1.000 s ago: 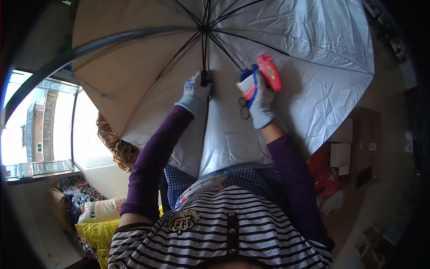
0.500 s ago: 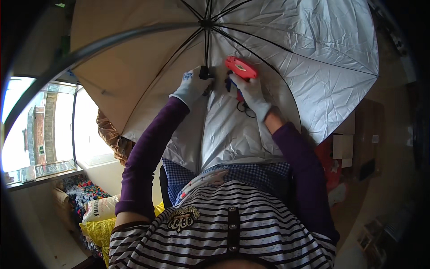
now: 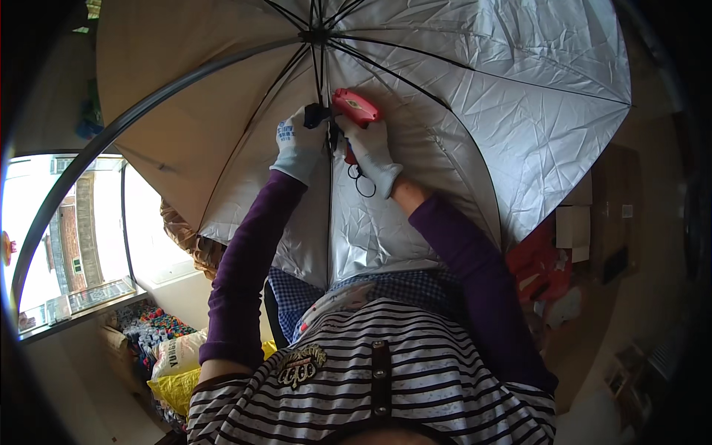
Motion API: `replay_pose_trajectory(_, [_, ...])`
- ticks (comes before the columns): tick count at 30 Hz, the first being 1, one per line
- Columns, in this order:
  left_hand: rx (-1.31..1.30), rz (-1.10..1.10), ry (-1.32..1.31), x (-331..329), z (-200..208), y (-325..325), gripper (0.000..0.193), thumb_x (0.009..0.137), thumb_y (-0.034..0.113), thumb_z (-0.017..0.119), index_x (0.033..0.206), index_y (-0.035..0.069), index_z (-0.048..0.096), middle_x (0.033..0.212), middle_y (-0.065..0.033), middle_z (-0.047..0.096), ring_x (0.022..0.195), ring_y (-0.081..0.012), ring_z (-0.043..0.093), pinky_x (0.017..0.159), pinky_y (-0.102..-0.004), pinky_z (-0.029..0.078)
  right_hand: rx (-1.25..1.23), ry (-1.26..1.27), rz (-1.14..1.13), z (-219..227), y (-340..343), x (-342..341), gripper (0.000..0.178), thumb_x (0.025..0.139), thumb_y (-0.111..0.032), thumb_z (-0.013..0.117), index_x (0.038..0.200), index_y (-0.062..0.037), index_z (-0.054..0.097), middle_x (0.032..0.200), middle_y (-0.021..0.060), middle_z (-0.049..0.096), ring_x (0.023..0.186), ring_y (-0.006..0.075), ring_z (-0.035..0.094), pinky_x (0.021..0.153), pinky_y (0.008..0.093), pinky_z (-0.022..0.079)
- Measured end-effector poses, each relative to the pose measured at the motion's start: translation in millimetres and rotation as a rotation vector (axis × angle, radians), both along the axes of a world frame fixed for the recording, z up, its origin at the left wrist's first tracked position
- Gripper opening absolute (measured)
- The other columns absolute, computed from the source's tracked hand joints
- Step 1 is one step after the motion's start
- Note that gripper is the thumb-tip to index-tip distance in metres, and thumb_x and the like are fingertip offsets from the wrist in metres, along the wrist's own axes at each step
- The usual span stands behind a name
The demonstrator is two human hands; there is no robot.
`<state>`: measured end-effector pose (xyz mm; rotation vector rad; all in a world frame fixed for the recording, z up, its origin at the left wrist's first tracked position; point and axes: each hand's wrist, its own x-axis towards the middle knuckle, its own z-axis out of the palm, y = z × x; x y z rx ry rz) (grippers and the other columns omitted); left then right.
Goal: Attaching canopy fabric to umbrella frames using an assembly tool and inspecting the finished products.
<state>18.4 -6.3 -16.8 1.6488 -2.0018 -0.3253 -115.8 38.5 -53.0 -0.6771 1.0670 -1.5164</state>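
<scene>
Gloved hands meet beneath the hub of an open silver-lined umbrella [image 3: 423, 200], its underside turned toward the wearer and its near edge just over a blue checked cloth [image 3: 285, 297].

The left hand [image 3: 297, 141] has its fingers curled around a black fitting [image 3: 314, 116] below the hub [image 3: 314, 35], where thin dark ribs fan out; the right hand [image 3: 369, 147], just beside it, is closed around a red handheld tool [image 3: 357, 107], with dark rings [image 3: 363, 185] hanging below the palm. Whether the tool touches the fitting cannot be told. A dark shaft [image 3: 152, 100] sweeps left from the hub, bent by the lens. Brown crumpled material [image 3: 194, 241] shows past the canopy's left side, a yellow sack [image 3: 176, 389] at lower left, and red material [image 3: 538, 271] at right.
</scene>
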Motion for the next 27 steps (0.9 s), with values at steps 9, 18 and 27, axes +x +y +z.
replay_pose_trajectory(9, [0.031, 0.091, 0.120, -2, -4, 0, 0.019, 0.078, 0.010, 0.066, 0.095, 0.005, 0.073, 0.073, -0.0068, 0.070, 0.064, -0.0130, 0.065, 0.059, -0.0279, 0.052, -0.013, 0.044, 0.067, 6, 6, -4, 0.021, 0.080, -0.019, 0.065, 0.087, 0.0009, 0.065, 0.068, 0.0042, 0.062, 0.065, 0.0122, 0.060, 0.061, 0.0301, 0.047])
replay_pose_trajectory(18, [0.054, 0.133, 0.135, -3, -1, 0, 0.021, 0.075, 0.020, 0.066, 0.091, 0.009, 0.073, 0.077, -0.0150, 0.069, 0.072, -0.0287, 0.068, 0.068, -0.0363, 0.053, -0.024, 0.039, 0.108, -4, -2, -9, 0.026, 0.082, -0.021, 0.069, 0.099, -0.0013, 0.066, 0.083, 0.0045, 0.068, 0.074, 0.0118, 0.063, 0.068, 0.0275, 0.049])
replay_pose_trajectory(27, [0.136, 0.121, 0.259, 0, -2, 0, 0.020, 0.077, 0.017, 0.065, 0.092, 0.007, 0.072, 0.075, -0.0155, 0.068, 0.069, -0.0269, 0.068, 0.066, -0.0355, 0.053, 0.157, -0.770, 0.624, -23, -15, -51, 0.034, 0.093, -0.024, 0.058, 0.117, 0.0000, 0.059, 0.103, 0.0086, 0.068, 0.089, 0.0166, 0.068, 0.079, 0.0275, 0.056])
